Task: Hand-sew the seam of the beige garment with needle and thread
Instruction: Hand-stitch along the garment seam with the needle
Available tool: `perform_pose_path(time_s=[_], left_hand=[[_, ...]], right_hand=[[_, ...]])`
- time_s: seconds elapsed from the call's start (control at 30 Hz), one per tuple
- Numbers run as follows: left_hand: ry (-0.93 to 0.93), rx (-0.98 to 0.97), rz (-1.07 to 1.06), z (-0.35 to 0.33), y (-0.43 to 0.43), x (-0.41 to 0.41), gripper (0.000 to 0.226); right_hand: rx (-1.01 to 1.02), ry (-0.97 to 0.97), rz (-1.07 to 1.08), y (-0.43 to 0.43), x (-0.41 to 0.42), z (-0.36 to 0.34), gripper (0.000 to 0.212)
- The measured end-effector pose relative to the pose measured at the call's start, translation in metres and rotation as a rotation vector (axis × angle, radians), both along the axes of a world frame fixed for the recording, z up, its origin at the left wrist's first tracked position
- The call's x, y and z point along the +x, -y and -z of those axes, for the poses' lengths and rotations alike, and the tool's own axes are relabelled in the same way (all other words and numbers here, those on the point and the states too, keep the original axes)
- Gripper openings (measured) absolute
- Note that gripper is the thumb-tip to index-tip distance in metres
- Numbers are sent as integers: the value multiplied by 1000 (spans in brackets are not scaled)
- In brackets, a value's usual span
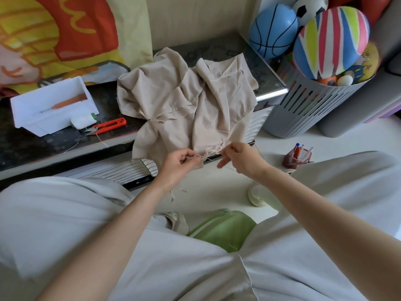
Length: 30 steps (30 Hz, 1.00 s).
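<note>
Single view here, wide-angle, worn on the person's head and tipped forward and down. It sits close in: both forearms run up from the bottom corners, and the left hand (180, 164) and right hand (240, 158) meet mid-frame. The bench (43, 146) slants across the upper half, front edge nearest the lens.

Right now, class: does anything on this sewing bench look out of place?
Loose thread ends lie on the counter near the red snips, which sit outside the white tray. The beige garment is crumpled, its lower edge hanging off the counter.
</note>
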State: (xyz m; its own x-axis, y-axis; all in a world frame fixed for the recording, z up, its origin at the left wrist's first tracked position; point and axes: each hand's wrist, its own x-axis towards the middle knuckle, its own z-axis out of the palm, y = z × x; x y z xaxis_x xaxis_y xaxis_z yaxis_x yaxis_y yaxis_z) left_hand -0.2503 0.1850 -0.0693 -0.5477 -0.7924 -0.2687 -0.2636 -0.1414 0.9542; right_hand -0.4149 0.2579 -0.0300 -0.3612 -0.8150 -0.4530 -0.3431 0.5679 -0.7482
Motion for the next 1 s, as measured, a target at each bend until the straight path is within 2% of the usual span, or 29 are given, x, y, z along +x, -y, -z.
perform_pose_path(time_s=[0.13,0.3,0.53,0.8,1.0], left_hand=[[22,-12,-3,-1,-1,0,13],[34,1,8,-1,0,1,10],[50,-17,4,1,-1,2,6],[94,-26,-43,6,3,3,10],[141,-36,-91,11,6,4,15]], right_hand=[[-17,24,62,-9,0,4,27],[-128,105,354,-19,-11,9,28],[-232,208,671,-29,-34,6,18],[-299,194,855,-36,-56,6,18],[-291,95,927,-45,-69,19,22]])
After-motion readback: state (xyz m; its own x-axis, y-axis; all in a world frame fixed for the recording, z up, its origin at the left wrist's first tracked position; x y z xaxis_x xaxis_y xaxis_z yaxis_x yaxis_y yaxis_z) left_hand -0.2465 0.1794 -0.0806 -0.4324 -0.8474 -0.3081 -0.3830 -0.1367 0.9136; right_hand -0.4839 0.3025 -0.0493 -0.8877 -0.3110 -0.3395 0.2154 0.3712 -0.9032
